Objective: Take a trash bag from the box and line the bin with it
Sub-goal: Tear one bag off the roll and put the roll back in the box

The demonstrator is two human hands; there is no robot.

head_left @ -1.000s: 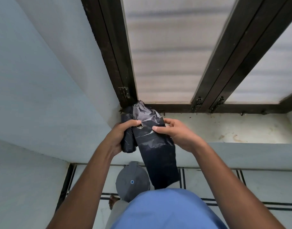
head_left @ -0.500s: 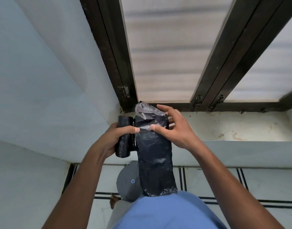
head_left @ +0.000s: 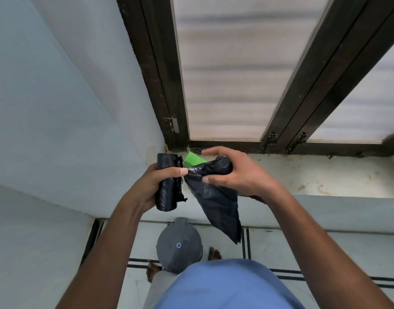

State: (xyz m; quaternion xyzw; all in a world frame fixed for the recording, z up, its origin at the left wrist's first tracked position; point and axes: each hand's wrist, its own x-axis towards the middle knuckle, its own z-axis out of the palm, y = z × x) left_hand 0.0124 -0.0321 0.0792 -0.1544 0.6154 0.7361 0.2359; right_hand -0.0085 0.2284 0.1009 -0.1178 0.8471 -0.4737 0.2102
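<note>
While the left hand (head_left: 154, 186) grips the roll (head_left: 167, 181) upright, its fingers curled round the black cylinder and the thumb lying across the front, the right hand (head_left: 234, 172) holds a single bag (head_left: 216, 197) just beside it. The right fingers (head_left: 210, 150) arch over the bunched top of the bag and the thumb pinches the film from the near side; the rest of the bag hangs down and away to the right, flat and folded. Roll and bag look torn apart, with ragged edges between the two thumbs. Just beyond the fingers, a green box (head_left: 192, 159) lies on the sill (head_left: 314, 175), in the corner under the window frame (head_left: 160, 85). Below the hands, on the tiled floor (head_left: 281, 246), stands the grey bin (head_left: 178, 244) with its lid shut, near the person's bare feet.
</note>
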